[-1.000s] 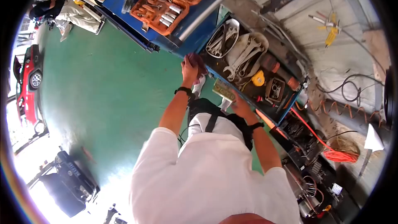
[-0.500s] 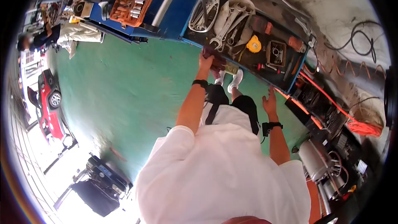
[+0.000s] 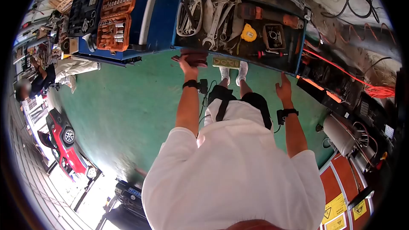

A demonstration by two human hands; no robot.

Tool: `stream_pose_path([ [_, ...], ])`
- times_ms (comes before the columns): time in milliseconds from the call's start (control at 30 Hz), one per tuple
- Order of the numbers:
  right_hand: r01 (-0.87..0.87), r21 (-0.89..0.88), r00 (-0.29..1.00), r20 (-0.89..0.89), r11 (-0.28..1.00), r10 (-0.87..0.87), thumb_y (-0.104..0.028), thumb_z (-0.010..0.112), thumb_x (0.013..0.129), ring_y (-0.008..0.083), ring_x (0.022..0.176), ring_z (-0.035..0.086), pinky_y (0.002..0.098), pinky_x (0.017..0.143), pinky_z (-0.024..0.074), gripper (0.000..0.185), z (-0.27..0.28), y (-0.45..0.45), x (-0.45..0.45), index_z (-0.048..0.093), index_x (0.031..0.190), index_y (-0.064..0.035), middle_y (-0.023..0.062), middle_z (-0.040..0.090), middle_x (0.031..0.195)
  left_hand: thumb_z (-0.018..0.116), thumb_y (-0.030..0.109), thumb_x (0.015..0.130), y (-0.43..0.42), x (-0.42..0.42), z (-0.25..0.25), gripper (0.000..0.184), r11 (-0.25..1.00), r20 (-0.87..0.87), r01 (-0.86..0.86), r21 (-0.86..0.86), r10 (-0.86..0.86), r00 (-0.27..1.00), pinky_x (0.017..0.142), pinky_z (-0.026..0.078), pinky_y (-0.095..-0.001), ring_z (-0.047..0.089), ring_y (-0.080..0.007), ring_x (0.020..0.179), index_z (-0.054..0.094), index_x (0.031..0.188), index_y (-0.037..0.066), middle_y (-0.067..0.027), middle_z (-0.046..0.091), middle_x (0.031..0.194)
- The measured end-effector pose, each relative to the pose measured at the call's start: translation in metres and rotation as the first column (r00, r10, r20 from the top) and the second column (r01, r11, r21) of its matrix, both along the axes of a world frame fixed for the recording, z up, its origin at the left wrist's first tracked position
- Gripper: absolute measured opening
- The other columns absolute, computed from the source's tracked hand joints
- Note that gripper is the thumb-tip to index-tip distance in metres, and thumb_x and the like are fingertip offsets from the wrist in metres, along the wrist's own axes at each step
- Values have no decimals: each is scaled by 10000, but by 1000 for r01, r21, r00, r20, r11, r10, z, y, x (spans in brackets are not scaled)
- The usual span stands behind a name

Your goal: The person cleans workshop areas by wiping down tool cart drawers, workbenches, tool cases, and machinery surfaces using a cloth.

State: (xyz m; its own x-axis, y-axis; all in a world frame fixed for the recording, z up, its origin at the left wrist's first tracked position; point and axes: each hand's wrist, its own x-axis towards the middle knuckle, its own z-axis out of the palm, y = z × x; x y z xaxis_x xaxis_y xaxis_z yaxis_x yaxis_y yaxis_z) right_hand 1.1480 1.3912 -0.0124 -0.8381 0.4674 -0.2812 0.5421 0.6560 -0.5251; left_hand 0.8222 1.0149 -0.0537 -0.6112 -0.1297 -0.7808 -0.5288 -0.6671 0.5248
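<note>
My left hand (image 3: 187,67) grips a dark red cloth (image 3: 197,58) just below the front left corner of the tool tray (image 3: 174,32). Near the tray's front right edge, my right hand (image 3: 284,89) is held with its fingers apart and nothing in it. Inside the tray lie wrenches (image 3: 222,19) on a pale holder, a white container (image 3: 189,13) of tools, a yellow tape measure (image 3: 248,33) and a small box (image 3: 274,36) of parts. A yellowish-green labelled piece (image 3: 226,62) shows at the tray's front edge, above my shoes.
A blue cabinet (image 3: 159,15) at the left carries an open orange socket set (image 3: 114,32). Right of the tray are a red hose (image 3: 379,91) and a metal tank (image 3: 338,134). Another person (image 3: 38,81) is at far left, above a red car (image 3: 66,145).
The view has turned and shifted, bringing the tray nearer the top centre. My right hand has come away from the labelled piece. My left hand still holds the cloth, now beside the tray's left corner.
</note>
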Motion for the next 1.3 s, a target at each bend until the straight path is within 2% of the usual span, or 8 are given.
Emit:
stream_pose_path([
  [67, 10, 75, 998, -68, 997, -5, -124, 593, 820, 427, 1179, 509, 464, 1005, 418, 663, -5, -5, 2, 368, 1433, -7, 255, 520, 1317, 614, 86, 746, 2, 0, 4, 270, 998, -17, 16, 64, -15, 1000, 688, 520, -437, 626, -278, 836, 552, 1005, 125, -88, 626, 961],
  [133, 47, 23, 996, 78, 999, -49, -155, 597, 822, 424, 1131, 539, 466, 957, 448, 670, 4, -4, -7, 368, 1434, -6, 254, 547, 1275, 633, 161, 806, 24, 9, -2, 344, 963, -63, 110, -247, -129, 990, 722, 527, -443, 629, -278, 865, 506, 1125, 142, -97, 616, 1017],
  [367, 35, 6, 935, 353, 999, -34, -303, 617, 801, 444, 921, 615, 508, 796, 507, 568, 4, 17, -40, 549, 1246, 43, 254, 654, 976, 618, 256, 890, 86, 82, -15, 480, 986, 59, 163, -45, -160, 985, 746, 522, -436, 618, -265, 932, 419, 1316, 162, -85, 591, 1122],
  [467, -62, 128, 941, 339, 990, 15, -317, 633, 784, 454, 882, 620, 518, 782, 508, 468, 3, 15, -49, 603, 1063, 58, 273, 653, 906, 604, 256, 912, 88, 102, -57, 578, 837, 1, 547, 25, -548, 837, 761, 520, -432, 592, -248, 1017, 340, 1420, 178, -91, 569, 1203],
  [767, -10, 119, 876, 481, 993, -49, -361, 634, 798, 454, 915, 623, 530, 798, 512, 473, 6, 3, -62, 597, 997, 66, 293, 646, 956, 613, 256, 928, 20, 36, -21, 463, 969, -62, 210, 128, -203, 977, 857, 497, -416, 583, -256, 1043, 462, 1343, 116, -84, 577, 1213],
  [967, -30, 60, 804, 595, 998, -12, -421, 615, 804, 444, 1002, 606, 500, 872, 495, 593, 28, -6, -79, 576, 1069, 108, 323, 617, 1059, 733, 305, 841, -37, -27, -22, 523, 919, -161, 147, -366, -218, 963, 804, 526, -390, 624, -234, 946, 518, 1233, 33, -117, 631, 1106],
  [1133, -33, 75, 791, 612, 997, -20, -413, 604, 816, 428, 986, 618, 496, 852, 506, 579, 17, -16, -73, 586, 1113, 84, 311, 624, 1060, 644, 253, 809, -32, -1, -75, 476, 222, -55, 298, -928, -875, 480, 849, 491, -452, 613, -264, 939, 541, 1241, 80, -139, 630, 991],
  [1300, 76, 123, 860, 493, 990, -127, -370, 608, 830, 419, 916, 639, 483, 796, 518, 625, -7, -18, -55, 478, 1311, 8, 295, 637, 1043, 658, 288, 786, 58, 34, 30, 477, -217, 163, 655, -724, -976, -144, 897, 473, -466, 607, -325, 998, 577, 1219, 105, -170, 638, 1007],
])
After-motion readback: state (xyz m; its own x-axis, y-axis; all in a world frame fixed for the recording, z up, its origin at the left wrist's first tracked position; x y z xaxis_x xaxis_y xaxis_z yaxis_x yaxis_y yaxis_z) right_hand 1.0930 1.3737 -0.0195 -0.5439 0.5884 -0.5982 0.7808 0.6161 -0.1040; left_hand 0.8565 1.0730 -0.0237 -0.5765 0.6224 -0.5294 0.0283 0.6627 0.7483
